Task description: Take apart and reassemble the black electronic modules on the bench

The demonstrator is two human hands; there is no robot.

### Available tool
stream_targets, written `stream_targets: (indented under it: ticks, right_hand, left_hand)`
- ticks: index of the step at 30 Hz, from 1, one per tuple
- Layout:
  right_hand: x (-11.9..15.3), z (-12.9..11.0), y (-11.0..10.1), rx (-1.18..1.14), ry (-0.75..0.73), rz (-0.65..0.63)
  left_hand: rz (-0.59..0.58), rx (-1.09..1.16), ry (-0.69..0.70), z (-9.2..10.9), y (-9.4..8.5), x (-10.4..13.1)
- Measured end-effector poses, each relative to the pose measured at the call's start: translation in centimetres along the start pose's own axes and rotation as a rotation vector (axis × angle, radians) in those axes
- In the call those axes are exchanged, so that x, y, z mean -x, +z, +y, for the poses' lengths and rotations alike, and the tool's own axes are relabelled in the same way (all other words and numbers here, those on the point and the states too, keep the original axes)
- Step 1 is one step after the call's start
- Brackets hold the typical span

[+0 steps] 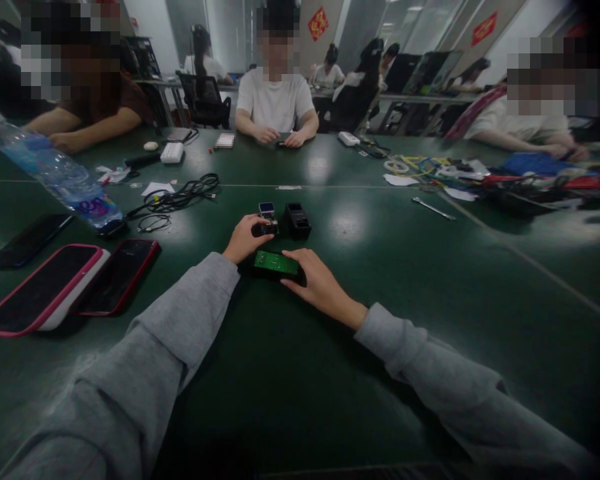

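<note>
At mid-frame, the left hand (245, 239) pinches a small module (269, 227); the right hand (316, 279), half-spread, clamps a black-cased green circuit board (276, 262).

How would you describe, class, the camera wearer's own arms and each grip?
The left sleeve and right sleeve are long, grey, loose and creased, with no clear markings. The left grip and right grip are bare and ungloved.

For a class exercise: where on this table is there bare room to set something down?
Bare: between the left sleeve and right sleeve, nearer than the green board; and from the right sleeve up to the wrench. Crowded: left, with the bottle, pink-rimmed device and black cable; far right, with the cable heap.
</note>
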State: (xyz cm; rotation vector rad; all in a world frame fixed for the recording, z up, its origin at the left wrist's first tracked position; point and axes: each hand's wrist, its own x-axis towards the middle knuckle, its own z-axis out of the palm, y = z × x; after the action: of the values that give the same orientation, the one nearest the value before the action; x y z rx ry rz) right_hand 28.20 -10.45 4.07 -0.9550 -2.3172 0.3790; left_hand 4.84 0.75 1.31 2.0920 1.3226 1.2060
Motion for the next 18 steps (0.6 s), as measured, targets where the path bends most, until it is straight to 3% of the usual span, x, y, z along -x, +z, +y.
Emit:
stream_targets:
  ticks: [4,10,14,18]
  right_hand:
    - [0.4,0.9,-0.5,0.023,0.090,0.074]
    - [0.6,1.2,-0.7,-0.085,0.135,0.065]
    - [0.5,0.3,-0.9,-0.096,0.077,0.134]
    - [0.5,-0.2,-1.2,-0.109,0.058,0.209]
  left_hand:
    - [0.005,0.027,-0.007,0.3,-0.4,0.4]
    - [0.265,0.105,-0.041,3.1,-1.5,2.9]
    - [0.055,0.215,-0.037,5.2,-1.8,4.8]
    - [-0.167,0.436,-0.106,5.8,-1.5,5.5]
